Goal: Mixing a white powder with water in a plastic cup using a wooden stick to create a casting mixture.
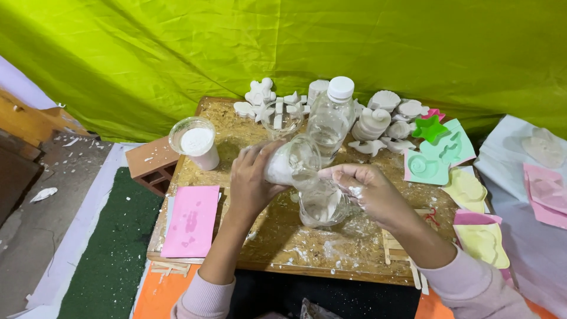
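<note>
Here the bench (277, 236) holds it all. Near its middle, the left hand (251, 180) grips a tipped cup (292, 162) over a clear cup (322, 205) that the right hand (369, 189) grips. White stuff, maybe powder, could miss and spill. The bottle (331, 115) behind could topple.

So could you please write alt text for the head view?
Left hand tilts a clear cup of white powder over a second clear cup steadied by the right hand, on a chipboard table. White plaster casts, a bottle and coloured moulds surround them.
</note>
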